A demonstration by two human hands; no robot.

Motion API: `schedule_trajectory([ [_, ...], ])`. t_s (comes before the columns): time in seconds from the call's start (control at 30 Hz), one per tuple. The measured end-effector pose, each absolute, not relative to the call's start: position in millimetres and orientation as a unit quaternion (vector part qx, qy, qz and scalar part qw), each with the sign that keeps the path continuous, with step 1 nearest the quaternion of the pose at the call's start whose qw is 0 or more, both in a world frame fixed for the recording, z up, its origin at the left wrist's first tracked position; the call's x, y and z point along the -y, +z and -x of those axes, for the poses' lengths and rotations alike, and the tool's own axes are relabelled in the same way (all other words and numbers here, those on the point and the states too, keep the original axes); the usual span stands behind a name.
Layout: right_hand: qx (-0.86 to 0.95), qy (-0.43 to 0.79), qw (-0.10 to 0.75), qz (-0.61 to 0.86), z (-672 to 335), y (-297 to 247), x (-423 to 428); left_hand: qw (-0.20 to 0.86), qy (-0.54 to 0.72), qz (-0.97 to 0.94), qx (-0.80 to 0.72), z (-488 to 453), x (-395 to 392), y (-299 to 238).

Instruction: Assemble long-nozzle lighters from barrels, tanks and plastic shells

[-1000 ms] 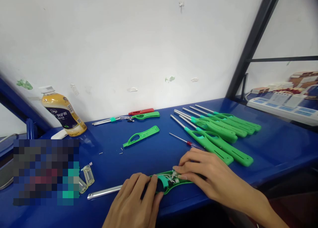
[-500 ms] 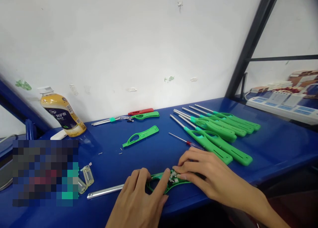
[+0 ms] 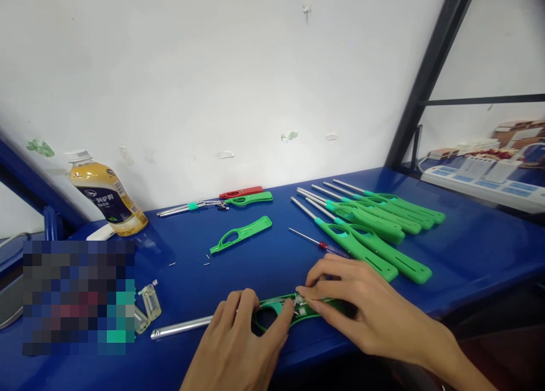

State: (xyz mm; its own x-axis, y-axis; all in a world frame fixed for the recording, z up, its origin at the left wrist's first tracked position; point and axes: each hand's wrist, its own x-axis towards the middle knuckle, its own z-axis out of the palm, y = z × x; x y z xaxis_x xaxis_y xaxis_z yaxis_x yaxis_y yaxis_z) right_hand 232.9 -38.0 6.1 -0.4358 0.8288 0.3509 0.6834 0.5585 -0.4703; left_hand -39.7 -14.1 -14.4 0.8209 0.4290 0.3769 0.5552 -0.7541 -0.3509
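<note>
An opened green lighter shell [image 3: 272, 311] with a silver tube [image 3: 181, 327] lies at the near edge of the blue table [image 3: 468, 249]. My left hand [image 3: 238, 345] rests on the shell's handle loop, fingers bent and pressing it down. My right hand [image 3: 361, 306] pinches the small white parts and wires [image 3: 299, 303] inside the shell with fingertips together. A loose green half shell [image 3: 240, 234] lies further back. A thin red-handled screwdriver [image 3: 317, 242] lies just beyond my right hand.
Several finished green long-nosed lighters [image 3: 370, 226] lie in a row at right. A yellow drink bottle [image 3: 106, 193] stands at back left. Red and green lighter parts [image 3: 238, 196] lie by the wall. Clear fuel tanks [image 3: 149, 303] and tiny screws [image 3: 206, 260] lie at left.
My left hand shifted slightly right along the shell, uncovering the handle loop and then pressing a finger near the white parts. My right hand stayed pinched on the internals.
</note>
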Motion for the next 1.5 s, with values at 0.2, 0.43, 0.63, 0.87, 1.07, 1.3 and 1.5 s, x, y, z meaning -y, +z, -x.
schedule_trajectory([
  [0.2,0.834,0.119,0.285,0.457,-232,7,39,0.21,-0.202,0.912,0.287,40,18,-6],
  [0.43,0.832,0.099,0.299,0.457,-231,6,38,0.151,-0.207,0.924,0.285,65,14,-3],
  [0.63,0.833,0.101,0.297,0.456,-231,6,38,0.104,-0.219,0.923,0.3,71,11,-2],
  [0.87,0.834,0.102,0.318,0.44,-231,7,37,0.056,-0.25,0.916,0.31,60,11,-1],
  [1.07,0.832,0.128,0.316,0.438,-233,5,34,0.058,-0.267,0.915,0.297,42,11,-8],
  [1.3,0.829,0.153,0.308,0.441,-236,2,33,0.022,-0.274,0.918,0.288,39,10,-14],
  [1.5,0.827,0.165,0.305,0.443,-236,3,34,0.022,-0.287,0.911,0.295,38,10,-16],
])
